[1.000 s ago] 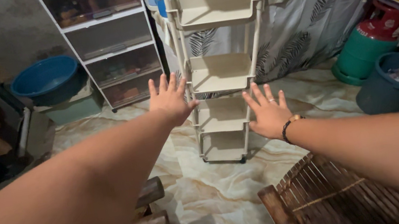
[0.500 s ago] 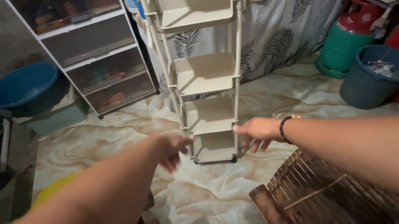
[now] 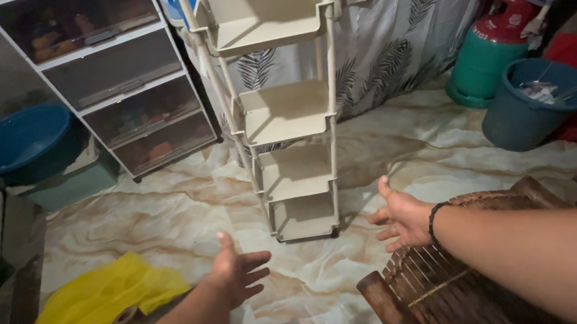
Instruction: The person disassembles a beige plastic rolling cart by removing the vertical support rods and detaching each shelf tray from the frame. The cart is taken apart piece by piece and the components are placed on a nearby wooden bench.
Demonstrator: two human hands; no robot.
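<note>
Both hands are now lower and nearer to the body than one second ago, when they were raised with spread fingers close to the posts of the cream shelf rack (image 3: pixel 285 110). The left hand (image 3: pixel 237 271) hangs above the floor with fingers loosely open, holding nothing. The right hand (image 3: pixel 403 218) is also open, palm turned inward, empty, with a dark bracelet (image 3: pixel 434 215) on the wrist. Neither hand touches the rack. A yellow plastic bag (image 3: pixel 91 306) shows at lower left, which was out of view before.

The floor (image 3: pixel 160 210) is covered with a marble-pattern sheet in cream and brown. Around it stand a drawer cabinet (image 3: pixel 114 73), a blue basin (image 3: pixel 19 143), a green gas cylinder (image 3: pixel 488 55), a dark blue bucket (image 3: pixel 536 104) and a leaf-print curtain (image 3: pixel 392 42). A slatted wooden seat (image 3: pixel 442 291) is just under the right arm.

The rack stands upright on the floor between the two hands and beyond them, its long axis vertical, with its open trays facing the camera.
</note>
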